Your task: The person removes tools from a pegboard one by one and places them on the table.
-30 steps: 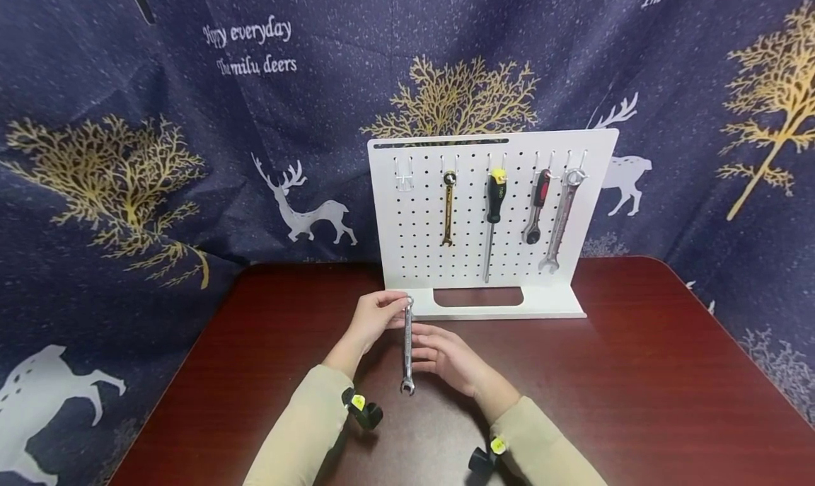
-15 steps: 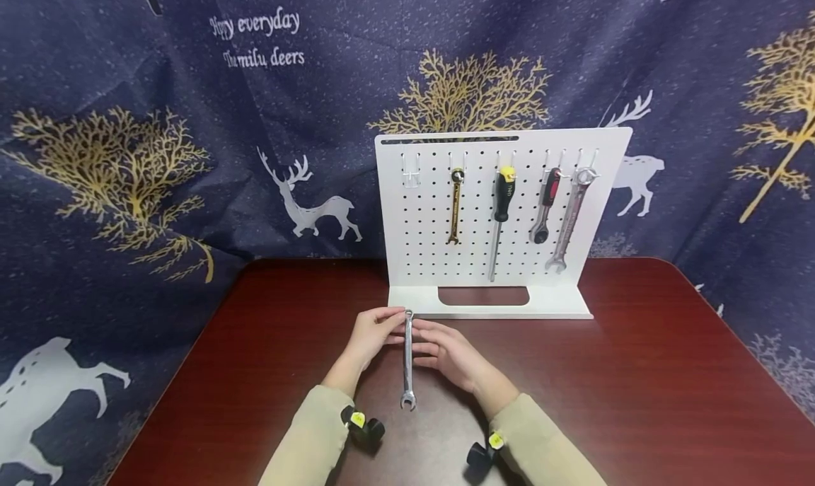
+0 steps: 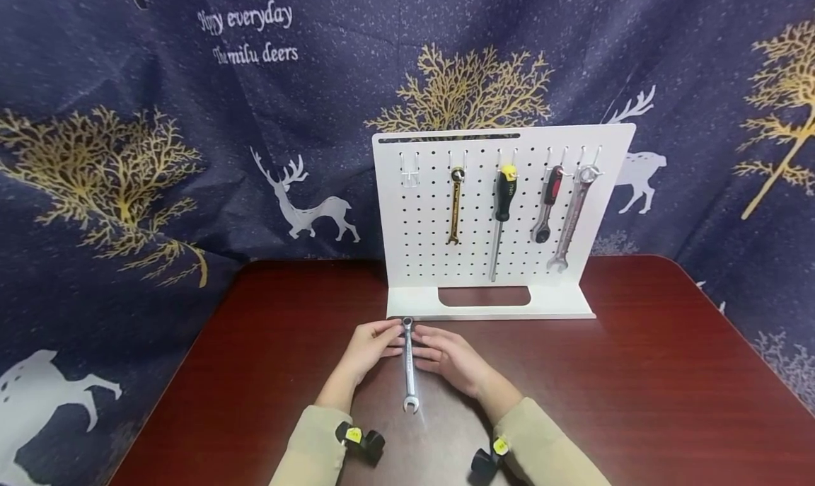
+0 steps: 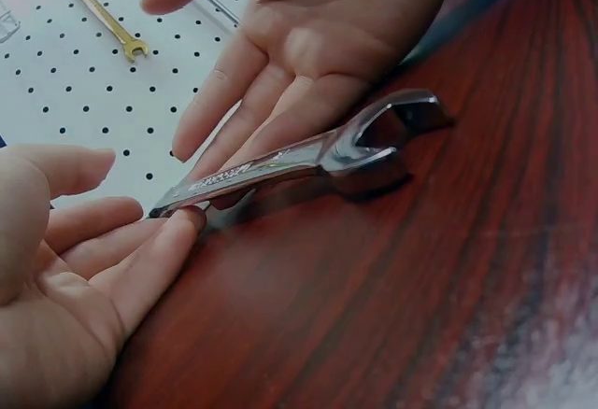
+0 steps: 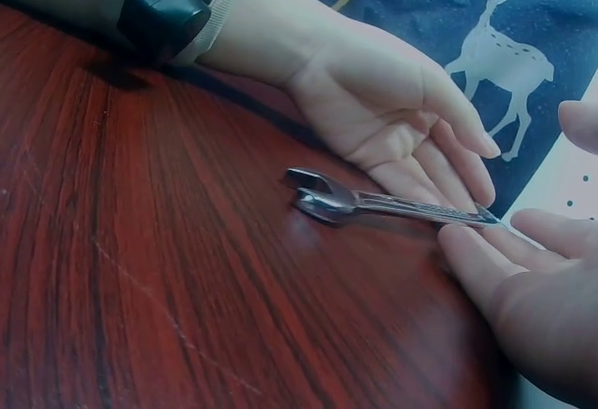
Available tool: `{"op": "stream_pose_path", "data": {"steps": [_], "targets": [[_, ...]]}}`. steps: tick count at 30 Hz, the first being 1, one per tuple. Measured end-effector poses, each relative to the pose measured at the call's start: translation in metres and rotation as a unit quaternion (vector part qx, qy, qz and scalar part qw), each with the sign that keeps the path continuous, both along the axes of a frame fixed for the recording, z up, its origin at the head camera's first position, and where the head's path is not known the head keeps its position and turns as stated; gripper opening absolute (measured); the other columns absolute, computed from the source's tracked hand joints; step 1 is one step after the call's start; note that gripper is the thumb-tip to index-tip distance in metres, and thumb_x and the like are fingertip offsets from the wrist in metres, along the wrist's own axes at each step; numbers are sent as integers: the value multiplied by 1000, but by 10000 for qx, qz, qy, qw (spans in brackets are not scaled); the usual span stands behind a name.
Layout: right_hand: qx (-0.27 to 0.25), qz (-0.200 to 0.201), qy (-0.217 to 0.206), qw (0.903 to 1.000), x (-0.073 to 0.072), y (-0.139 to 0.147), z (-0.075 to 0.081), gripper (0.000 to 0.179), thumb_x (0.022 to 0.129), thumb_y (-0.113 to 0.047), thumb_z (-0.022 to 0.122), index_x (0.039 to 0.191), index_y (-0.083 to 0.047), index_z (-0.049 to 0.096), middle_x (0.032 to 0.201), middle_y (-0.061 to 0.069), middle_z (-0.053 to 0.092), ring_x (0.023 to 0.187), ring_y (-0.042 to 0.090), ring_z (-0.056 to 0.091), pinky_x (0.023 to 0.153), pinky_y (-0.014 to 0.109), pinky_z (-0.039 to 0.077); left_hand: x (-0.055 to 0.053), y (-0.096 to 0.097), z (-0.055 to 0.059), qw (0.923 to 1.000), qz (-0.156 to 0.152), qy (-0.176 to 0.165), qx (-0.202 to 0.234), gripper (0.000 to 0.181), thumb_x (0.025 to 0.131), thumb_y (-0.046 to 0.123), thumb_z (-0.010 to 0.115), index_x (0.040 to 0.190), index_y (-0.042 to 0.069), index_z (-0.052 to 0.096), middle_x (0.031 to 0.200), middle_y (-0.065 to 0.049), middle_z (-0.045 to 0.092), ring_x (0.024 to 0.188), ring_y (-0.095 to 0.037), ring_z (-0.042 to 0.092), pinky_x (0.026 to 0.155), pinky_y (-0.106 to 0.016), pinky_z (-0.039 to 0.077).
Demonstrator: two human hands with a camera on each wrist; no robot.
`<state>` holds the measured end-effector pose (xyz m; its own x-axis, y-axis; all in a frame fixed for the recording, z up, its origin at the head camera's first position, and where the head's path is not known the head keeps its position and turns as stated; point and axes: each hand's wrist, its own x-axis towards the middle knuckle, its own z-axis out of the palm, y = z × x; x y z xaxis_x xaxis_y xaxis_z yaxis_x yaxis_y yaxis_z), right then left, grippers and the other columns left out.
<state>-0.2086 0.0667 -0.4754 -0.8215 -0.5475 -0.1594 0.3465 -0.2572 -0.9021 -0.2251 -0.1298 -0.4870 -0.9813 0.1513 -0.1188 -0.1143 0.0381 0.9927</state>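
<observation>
A silver combination wrench [image 3: 409, 373] lies low over the table, its open-ended jaw pointing toward me. My left hand [image 3: 366, 348] is at its ring end; in the left wrist view the fingers [image 4: 154, 260] are fairly straight, touching the shank's far end, with the thumb lifted away. On the other side is my right hand [image 3: 455, 359], its relaxed fingers alongside and partly beneath the shank. In the right wrist view, the wrench's open end [image 5: 322, 194] sits at or just above the tabletop, and the ring end is largely hidden among fingertips.
Behind the hands stands a white pegboard [image 3: 426, 259]. On it hang a gold-coloured wrench [image 3: 455, 210], a screwdriver [image 3: 504, 196], a red-and-black-handled ratchet [image 3: 549, 203] and a larger wrench [image 3: 569, 221]. A clear hook [image 3: 410, 178] is at its upper left. The table [image 3: 649, 373] is dark red.
The wrench has come down and toward me, away from the pegboard's base. My left thumb and fingers, earlier pinching the ring end, have loosened. The right hand stays almost in place.
</observation>
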Motion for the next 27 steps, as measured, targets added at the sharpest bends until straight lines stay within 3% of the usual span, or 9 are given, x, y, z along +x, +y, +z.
{"op": "stream_pose_path", "data": {"steps": [6,12,19,27], "targets": [[-2,-1,36,10000,-1,1,0,62,95,-17,45,145,9,19,149,29,25,125,26,50,108,43,39,0,1,3,9999,127,18,92,39,93,15,58,124,-9,56,116,-25,63,85,-13,68,78,-31,58],[-23,-58,-24,10000,-2,2,0,63,94,-17,47,145,8,20,149,27,28,125,22,49,108,41,40,-2,1,2,9996,262,14,115,39,94,15,58,123,-10,55,115,-26,64,84,-16,70,76,-30,58],[-111,-73,-164,9998,-2,2,-3,63,95,-19,48,146,7,21,150,25,29,125,20,49,107,37,41,0,2,1,9991,410,-5,-118,40,94,19,59,122,-9,57,114,-25,65,90,-23,71,75,-31,59],[-90,-57,-138,9998,-1,3,-4,62,95,-19,47,146,7,20,150,25,28,127,21,48,106,36,41,2,5,-1,9984,468,54,-300,40,93,21,58,121,-8,58,110,-22,67,88,-19,71,72,-30,59]]}}
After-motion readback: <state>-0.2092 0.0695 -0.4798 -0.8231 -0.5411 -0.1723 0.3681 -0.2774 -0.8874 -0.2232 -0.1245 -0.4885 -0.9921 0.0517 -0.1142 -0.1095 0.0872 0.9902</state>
